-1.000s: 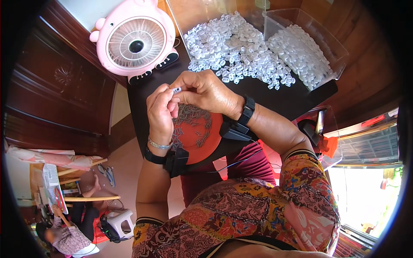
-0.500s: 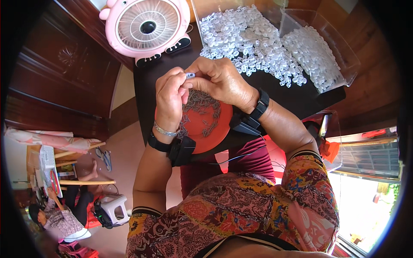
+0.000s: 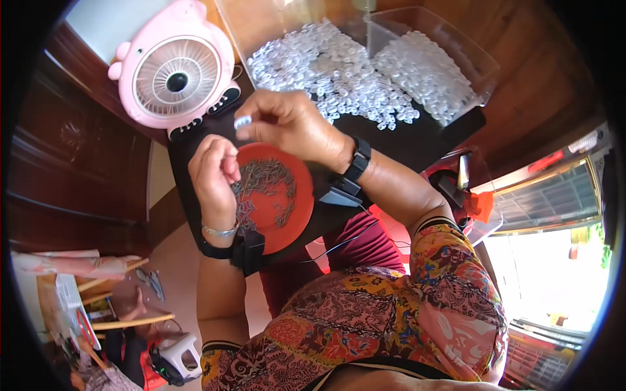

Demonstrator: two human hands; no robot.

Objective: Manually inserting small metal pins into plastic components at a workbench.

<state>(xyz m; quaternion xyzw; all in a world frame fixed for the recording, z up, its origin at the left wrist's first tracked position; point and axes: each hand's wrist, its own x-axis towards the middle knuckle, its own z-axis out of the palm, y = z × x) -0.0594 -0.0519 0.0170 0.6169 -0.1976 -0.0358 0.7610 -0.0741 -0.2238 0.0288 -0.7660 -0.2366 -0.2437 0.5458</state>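
Head view: right hand (image 3: 295, 125), grip narrow, holds a white piece (image 3: 242, 122) at eleven o'clock from the plate (image 3: 301, 192); left hand (image 3: 214, 176) curls at ten, any hold unclear; white heap (image 3: 326, 65) on the bench (image 3: 438, 135), one o'clock.

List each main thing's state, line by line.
Right hand: pinching a white piece
White piece: held, slightly blurred
Left hand: fingers curled, contents unclear
Red plate: partly covered with metal bits
Metal bits: loose, scattered
White pile: loose, spread onto the table
Clear box on the right: holding more white pieces
Fan: upright, running or not unclear
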